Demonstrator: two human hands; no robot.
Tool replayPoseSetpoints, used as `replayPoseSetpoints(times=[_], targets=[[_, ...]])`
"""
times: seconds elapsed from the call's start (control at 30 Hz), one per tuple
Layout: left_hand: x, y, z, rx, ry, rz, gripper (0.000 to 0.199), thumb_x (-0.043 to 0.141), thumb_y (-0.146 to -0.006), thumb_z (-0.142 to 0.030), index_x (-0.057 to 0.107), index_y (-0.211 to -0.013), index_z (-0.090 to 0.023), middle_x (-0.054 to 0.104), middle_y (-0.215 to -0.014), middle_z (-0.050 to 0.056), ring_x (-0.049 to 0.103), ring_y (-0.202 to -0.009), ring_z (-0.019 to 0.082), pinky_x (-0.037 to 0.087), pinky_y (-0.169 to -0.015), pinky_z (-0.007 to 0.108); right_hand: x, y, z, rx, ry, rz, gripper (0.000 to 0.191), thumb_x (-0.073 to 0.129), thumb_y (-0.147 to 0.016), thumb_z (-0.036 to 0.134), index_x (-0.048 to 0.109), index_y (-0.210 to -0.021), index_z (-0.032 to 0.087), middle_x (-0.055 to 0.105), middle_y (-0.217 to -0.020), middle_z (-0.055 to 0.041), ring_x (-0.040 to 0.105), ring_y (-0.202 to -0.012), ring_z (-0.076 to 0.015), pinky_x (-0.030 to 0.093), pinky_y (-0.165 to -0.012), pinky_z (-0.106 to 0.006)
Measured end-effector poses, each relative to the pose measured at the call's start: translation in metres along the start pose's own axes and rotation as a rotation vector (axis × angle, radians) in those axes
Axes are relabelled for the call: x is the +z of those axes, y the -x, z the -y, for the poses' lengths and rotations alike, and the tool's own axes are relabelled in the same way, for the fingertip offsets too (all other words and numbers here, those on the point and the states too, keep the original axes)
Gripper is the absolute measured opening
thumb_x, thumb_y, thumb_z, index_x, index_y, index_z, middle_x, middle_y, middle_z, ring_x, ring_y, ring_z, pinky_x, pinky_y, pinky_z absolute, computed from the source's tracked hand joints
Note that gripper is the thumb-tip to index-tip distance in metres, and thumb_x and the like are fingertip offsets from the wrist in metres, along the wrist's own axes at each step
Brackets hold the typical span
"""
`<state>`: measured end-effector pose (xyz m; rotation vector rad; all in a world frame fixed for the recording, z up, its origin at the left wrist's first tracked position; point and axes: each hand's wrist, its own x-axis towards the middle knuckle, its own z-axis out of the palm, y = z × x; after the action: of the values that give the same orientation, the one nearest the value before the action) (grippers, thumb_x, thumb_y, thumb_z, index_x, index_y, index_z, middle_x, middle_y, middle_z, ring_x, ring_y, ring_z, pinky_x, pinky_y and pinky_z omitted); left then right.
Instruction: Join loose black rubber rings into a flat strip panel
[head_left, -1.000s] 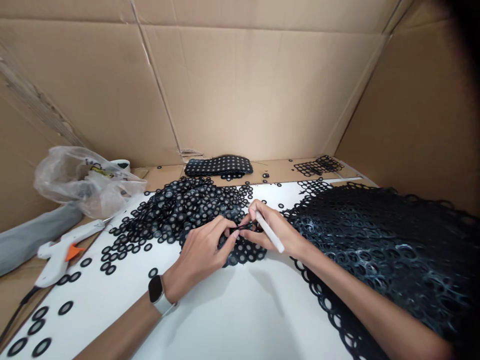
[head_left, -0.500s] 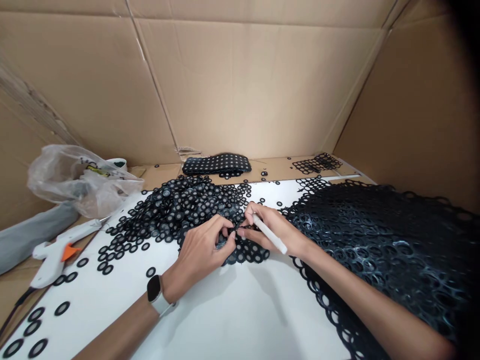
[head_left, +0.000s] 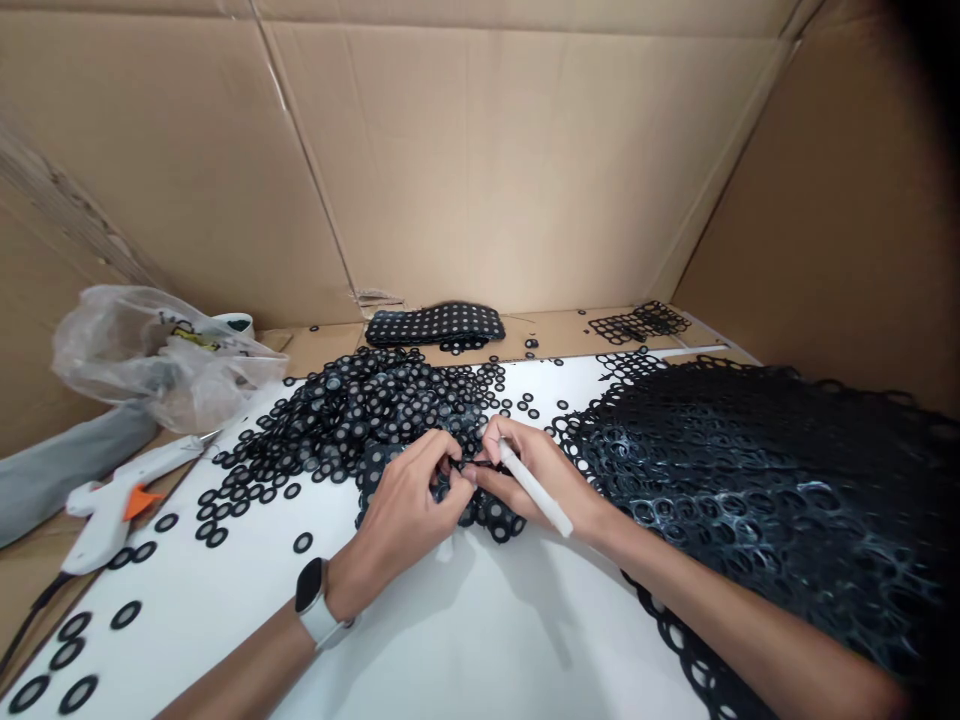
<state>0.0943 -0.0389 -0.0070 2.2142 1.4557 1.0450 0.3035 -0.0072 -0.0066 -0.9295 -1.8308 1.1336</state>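
A black sheet with pale round dots (head_left: 499,520) lies partly under my hands. My left hand (head_left: 412,490) has thumb and fingers closed on its edge. Close beside it, my right hand (head_left: 540,470) is closed around a white pen-shaped tool (head_left: 534,487). The tool slants across the back of the thumb side, and its working tip is hidden. Between the fingertips of both hands is a small dark piece, too hidden to make out. A heap of black ring-edged discs (head_left: 352,410) is just behind my left hand.
A large black mesh of linked rings (head_left: 750,470) spreads over the right side. At left lie a white glue gun (head_left: 105,510), a clear plastic bag (head_left: 172,350) and loose discs (head_left: 79,692). A folded dotted strip (head_left: 435,325) rests near the cardboard wall (head_left: 525,170).
The dotted sheet has shifted and tilted under my hands, so more of its left part shows. My right hand has moved slightly down and left with the white tool.
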Motion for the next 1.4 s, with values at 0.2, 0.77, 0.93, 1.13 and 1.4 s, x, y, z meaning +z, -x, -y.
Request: replayPoseSetpoints(times=[0.2,0.77,0.93,1.13,1.4], targets=[[0.001,-0.002,0.005,0.049,0.063,0.035,0.012,0.053,-0.096,-0.015,0.054,-0.093,-0.027,0.065,-0.087,-0.001,0.062,-0.076,0.019,0.049,-0.071,0.032,0.002,-0.001,-0.002,0.003,0.006,-0.022,0.028,0.080,-0.093,0.029,0.052,-0.088,0.027,0.064,-0.084,0.0026,0.058,-0.075,-0.0205,0.046,-0.071,-0.031],[-0.003,-0.009,0.015,0.015,0.159,0.066,0.014,0.053,-0.096,-0.019,0.065,-0.097,-0.027,0.068,-0.084,-0.002,0.064,-0.070,0.018,0.038,-0.050,0.026,-0.002,-0.016,-0.020,0.059,-0.104,-0.009,0.047,0.094,-0.086,0.053,0.053,-0.089,0.028,0.055,-0.078,0.0052,0.049,-0.067,-0.0175,0.039,-0.058,-0.028],[-0.001,-0.009,0.014,-0.020,0.153,0.064,0.014,0.055,-0.095,-0.020,0.067,-0.099,-0.026,0.072,-0.088,-0.001,0.070,-0.078,0.019,0.041,-0.054,0.026,-0.007,-0.018,-0.022,0.075,-0.115,0.013,0.046,0.095,-0.083,0.048,0.054,-0.089,0.027,0.050,-0.075,0.0069,0.044,-0.066,-0.0165,0.033,-0.058,-0.028],[0.002,-0.008,0.013,-0.044,0.152,0.059,0.013,0.054,-0.096,-0.021,0.066,-0.099,-0.025,0.070,-0.089,-0.001,0.070,-0.080,0.018,0.044,-0.058,0.026,-0.009,-0.020,-0.024,0.083,-0.107,0.017,0.040,0.089,-0.081,0.036,0.051,-0.086,0.026,0.052,-0.083,0.0050,0.046,-0.075,-0.0173,0.035,-0.067,-0.029],[0.005,-0.005,0.018,-0.044,0.165,0.025,0.016,0.053,-0.096,-0.014,0.066,-0.098,-0.024,0.068,-0.089,-0.001,0.063,-0.077,0.017,0.045,-0.066,0.028,-0.013,-0.019,-0.019,0.089,-0.111,0.028,0.039,0.089,-0.081,0.035,0.051,-0.084,0.026,0.050,-0.082,0.0053,0.047,-0.075,-0.0174,0.036,-0.069,-0.030]])
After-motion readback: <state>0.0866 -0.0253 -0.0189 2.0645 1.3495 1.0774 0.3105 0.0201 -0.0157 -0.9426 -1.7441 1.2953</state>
